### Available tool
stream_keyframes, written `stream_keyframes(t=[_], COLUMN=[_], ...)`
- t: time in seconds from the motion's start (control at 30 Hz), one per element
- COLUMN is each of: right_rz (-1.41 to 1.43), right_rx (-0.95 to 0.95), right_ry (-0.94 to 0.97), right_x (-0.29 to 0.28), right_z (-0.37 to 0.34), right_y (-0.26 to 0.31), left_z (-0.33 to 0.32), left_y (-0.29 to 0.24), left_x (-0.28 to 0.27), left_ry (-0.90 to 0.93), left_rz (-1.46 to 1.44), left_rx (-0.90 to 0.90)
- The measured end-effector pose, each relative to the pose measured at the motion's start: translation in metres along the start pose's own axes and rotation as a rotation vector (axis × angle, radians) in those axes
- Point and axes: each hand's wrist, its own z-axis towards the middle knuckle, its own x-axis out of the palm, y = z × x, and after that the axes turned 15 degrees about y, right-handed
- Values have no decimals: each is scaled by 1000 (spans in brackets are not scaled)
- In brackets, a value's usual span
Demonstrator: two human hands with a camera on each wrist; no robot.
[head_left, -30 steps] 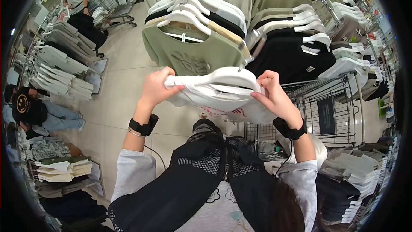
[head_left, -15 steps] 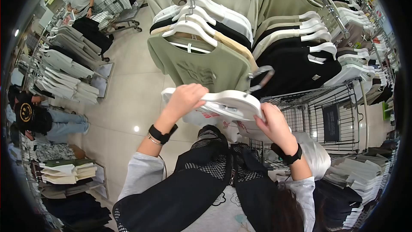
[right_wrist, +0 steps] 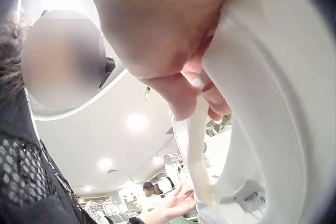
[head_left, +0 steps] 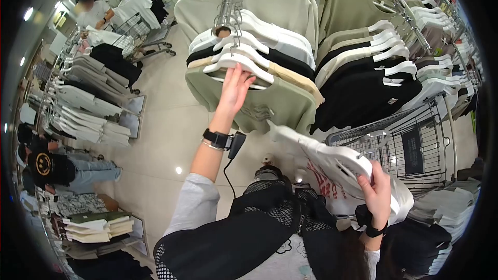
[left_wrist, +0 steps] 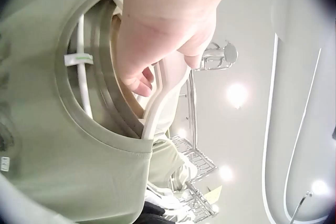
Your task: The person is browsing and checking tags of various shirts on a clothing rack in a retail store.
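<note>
My left hand [head_left: 234,93] reaches up to the front white hanger [head_left: 254,70], which carries a sage-green shirt [head_left: 199,85] on the rack; its fingers look fairly straight and touch the hanger. In the left wrist view the hand [left_wrist: 168,29] lies over the hanger [left_wrist: 157,100], partly hiding it, beside the green neckline. Lower right, my right hand [head_left: 378,194] grips the end of a white hanger [head_left: 332,153] with a white, red-printed shirt [head_left: 324,184], held tilted. Up close, the right fingers [right_wrist: 184,98] curl round the white hanger [right_wrist: 197,150].
A shopping cart [head_left: 415,150] stands on the right, below black shirts [head_left: 363,93] on a rack. A metal rail [head_left: 224,13] carries more shirts. Clothing racks line the left side, where a person in a smiley-print top [head_left: 49,168] and one near another cart [head_left: 93,13] stand.
My left hand has left the white shirt's hanger and moved up to the rack. My right hand has carried that shirt down and to the right, tilting it.
</note>
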Motion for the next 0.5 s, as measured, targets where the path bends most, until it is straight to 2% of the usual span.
stream_keyframes(t=[0.1,0.27,0.3,0.33,0.4,0.47,0.5], right_rz=[-112,-168,-172,-172,-198,-229,-259], right_rx=[100,191,213,222,275,329,320], right_ry=[-25,-128,-164,-171,-206,-187,-178], right_x=[7,9,8,4,-4,-14,-16], right_z=[4,16,20,23,28,36,43], right_y=[-2,-18,-19,-16,-9,-11,-7], left_z=[22,41,37,29,11,-1,-5], left_y=[5,12,10,6,3,-5,-10], left_x=[4,-24,-27,-25,-32,-41,-35], left_ry=[14,-12,64,45,175,353,328], left_rz=[-35,-113,-161,-200,-240,-159,-167], left_rx=[2,-21,-49,-91,-96,-173,-191])
